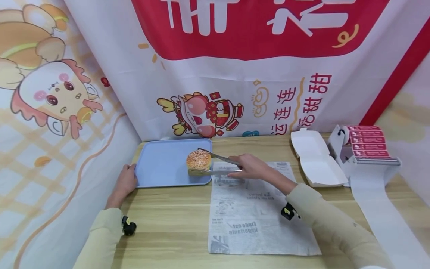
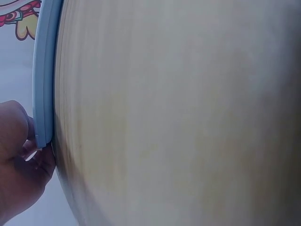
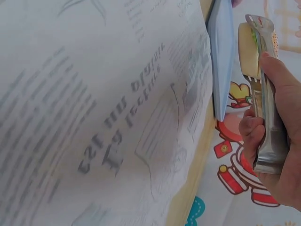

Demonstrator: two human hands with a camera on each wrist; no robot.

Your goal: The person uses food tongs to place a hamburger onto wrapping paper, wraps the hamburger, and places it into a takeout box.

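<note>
My right hand (image 1: 250, 167) grips a pair of metal tongs (image 3: 268, 117) by its arms. Between the tong ends sits a burger (image 1: 198, 160) with a sesame bun; a bit of green filling shows in the right wrist view. In the head view the burger appears over the right end of a light blue tray (image 1: 164, 164); whether it touches the tray I cannot tell. At the tray's left end, my left hand (image 1: 127, 180) pinches the rim, with the thumb on one side and fingertips beneath, as the left wrist view shows.
A printed paper sheet (image 1: 255, 224) lies right of the tray, under my right forearm. Farther right stand an opened white takeaway box (image 1: 319, 164) and a dispenser with a roll of red labels (image 1: 367, 142), its backing strip trailing forward. Printed cloth walls border the wooden table (image 1: 168, 224).
</note>
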